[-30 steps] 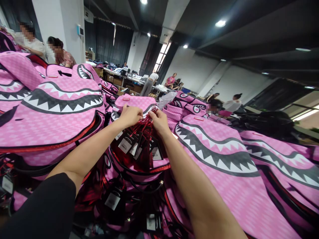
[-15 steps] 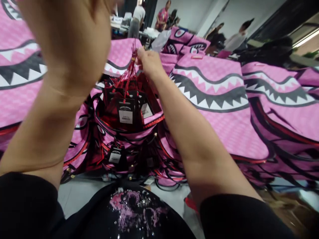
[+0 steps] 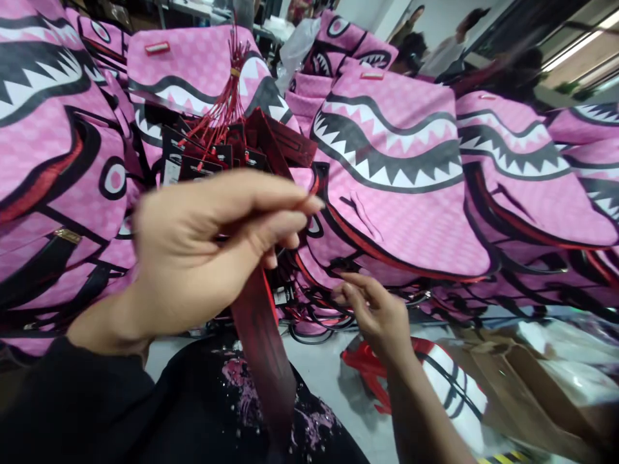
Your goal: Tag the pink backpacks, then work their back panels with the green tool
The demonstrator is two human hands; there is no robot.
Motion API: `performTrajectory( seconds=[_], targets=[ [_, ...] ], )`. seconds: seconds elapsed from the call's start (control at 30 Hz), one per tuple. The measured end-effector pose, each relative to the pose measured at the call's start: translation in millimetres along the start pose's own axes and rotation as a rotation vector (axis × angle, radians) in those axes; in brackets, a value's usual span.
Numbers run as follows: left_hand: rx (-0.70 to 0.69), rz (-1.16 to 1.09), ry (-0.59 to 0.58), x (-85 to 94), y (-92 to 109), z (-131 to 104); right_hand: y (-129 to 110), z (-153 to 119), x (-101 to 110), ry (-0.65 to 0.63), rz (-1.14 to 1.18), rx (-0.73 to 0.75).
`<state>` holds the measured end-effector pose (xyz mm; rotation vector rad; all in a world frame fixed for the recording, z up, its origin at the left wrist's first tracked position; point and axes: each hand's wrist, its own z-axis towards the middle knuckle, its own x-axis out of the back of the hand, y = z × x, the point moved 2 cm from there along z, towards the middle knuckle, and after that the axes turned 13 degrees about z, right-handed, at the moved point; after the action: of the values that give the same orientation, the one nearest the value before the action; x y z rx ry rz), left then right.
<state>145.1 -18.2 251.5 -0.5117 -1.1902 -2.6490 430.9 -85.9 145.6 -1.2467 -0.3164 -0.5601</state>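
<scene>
My left hand (image 3: 203, 238) is in front of me, its thumb and fingertips pinched together. From its fingers hangs a dark red strip-shaped tag (image 3: 264, 341) with dark marks, blurred by motion. Lower and to the right, my right hand (image 3: 384, 316) has thumb and forefinger pinched; whatever is between them is too small to see. Behind my left hand lies a bundle of black hang tags (image 3: 207, 164), its red strings (image 3: 227, 106) gathered upright by a yellowish tie. Pink backpacks with a shark-mouth print, one of them (image 3: 396, 148) right of the bundle, stand around it.
More pink bags (image 3: 29, 154) are stacked on the left and along the back. A red and white bag (image 3: 449, 386) and an open cardboard box (image 3: 536, 393) are on the floor at right. A person (image 3: 449, 48) is in the background.
My right hand has left the red strings and come down toward me. My left hand has dropped from high at the left to the middle, with the dark red tag now hanging from it.
</scene>
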Motion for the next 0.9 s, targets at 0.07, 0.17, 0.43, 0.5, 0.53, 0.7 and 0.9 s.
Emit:
performTrajectory(
  seconds=[0.07, 0.17, 0.43, 0.5, 0.53, 0.7, 0.9],
  targets=[
    [-0.044, -0.077, -0.107, -37.3, -12, -6, 26, -19, 3, 0.118, -0.102, -0.056],
    [-0.11, -0.003, -0.185, -89.3, -45, -26, 37, -30, -4, 0.232, -0.26, -0.043],
    [0.083, 0.398, -0.385, -147.6, -80, -78, 20, -6, -34, 0.235, -0.348, -0.074],
    [0.128, 0.51, -0.428, -148.2, -75, -76, 22, -6, -36, 0.218, -0.243, -0.105],
    [0.139, 0.563, -0.454, -148.3, -72, -73, 24, -7, -36, 0.214, -0.181, -0.117],
    [0.1, 0.668, -0.589, -155.0, -63, -56, 32, -10, -34, 0.238, -0.093, -0.138],
    [0.009, 0.643, -0.595, -170.0, -63, -40, 24, -3, -29, 0.295, -0.183, -0.21]
  ],
)
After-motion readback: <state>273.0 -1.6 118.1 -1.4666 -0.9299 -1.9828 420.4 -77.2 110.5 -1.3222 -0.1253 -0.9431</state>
